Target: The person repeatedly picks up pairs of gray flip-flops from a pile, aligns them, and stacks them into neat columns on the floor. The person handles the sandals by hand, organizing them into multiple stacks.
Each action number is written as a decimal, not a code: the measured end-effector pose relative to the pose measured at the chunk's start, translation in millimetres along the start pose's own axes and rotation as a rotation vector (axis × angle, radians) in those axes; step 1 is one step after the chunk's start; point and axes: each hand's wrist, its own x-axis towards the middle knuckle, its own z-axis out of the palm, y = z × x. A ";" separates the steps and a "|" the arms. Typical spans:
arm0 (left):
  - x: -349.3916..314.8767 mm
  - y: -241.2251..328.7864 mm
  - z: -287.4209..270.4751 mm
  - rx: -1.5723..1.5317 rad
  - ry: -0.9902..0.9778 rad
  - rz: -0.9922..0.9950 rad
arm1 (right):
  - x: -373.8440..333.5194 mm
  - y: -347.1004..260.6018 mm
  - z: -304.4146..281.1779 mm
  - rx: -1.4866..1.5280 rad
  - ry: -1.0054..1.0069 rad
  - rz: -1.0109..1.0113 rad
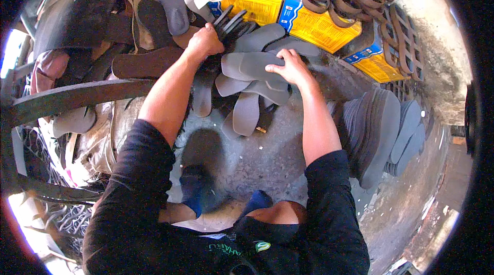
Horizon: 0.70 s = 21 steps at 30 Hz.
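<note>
Grey sole (259, 65) reaches left from the right hand (292, 67), long axis left to right

Right hand, the nearer, has its thumb and fingers at the sole's right end, atop a loose pile (246, 114), grip unclear; left hand (206, 41) curls to the far left by dark strips (236, 21), hold hidden

Decent room over the speckled grey floor (278, 167), but loose flat grey soles (248, 67) cluttered ahead and a tall grey sole stack (374, 133) blocked right
</note>
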 end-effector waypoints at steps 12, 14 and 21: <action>-155.8 47.7 48.4 -0.277 0.588 1.067 | -97.6 13.5 44.1 1.266 -0.214 0.241; -162.3 37.6 57.5 -0.201 0.522 1.059 | -123.3 -21.9 18.6 1.612 -0.319 0.483; -181.2 58.8 70.2 -1.188 0.328 0.379 | -157.1 -26.7 17.8 1.418 -0.100 0.123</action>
